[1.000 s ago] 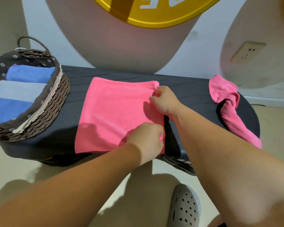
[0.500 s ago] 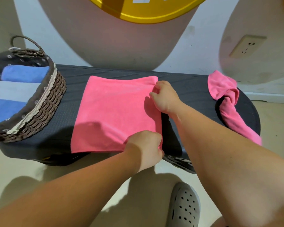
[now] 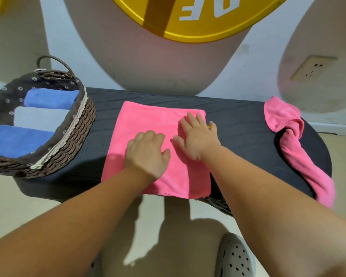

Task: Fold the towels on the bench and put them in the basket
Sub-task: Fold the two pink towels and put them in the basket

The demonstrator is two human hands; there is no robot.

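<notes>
A folded pink towel (image 3: pixel 144 120) lies flat in the middle of the dark bench (image 3: pixel 238 120). My left hand (image 3: pixel 148 154) presses palm-down on its centre, fingers straight. My right hand (image 3: pixel 198 136) lies flat beside it on the towel's right part, its fingers spread towards the far right corner. A second pink towel (image 3: pixel 294 136), crumpled, sits on the bench's right end and hangs over the front edge. The woven brown basket (image 3: pixel 76 136) stands on the bench's left end, holding two rolled blue towels (image 3: pixel 50 98) and a grey one (image 3: pixel 38 118).
A wall with a power socket (image 3: pixel 314 68) rises right behind the bench. A big yellow round sign (image 3: pixel 198 21) hangs above. On the beige floor below, a grey perforated shoe (image 3: pixel 236 256) shows at the bottom right.
Both hands have let go of the towel's right edge corners and moved left onto its top, now lying flat on it. The camera has come closer.
</notes>
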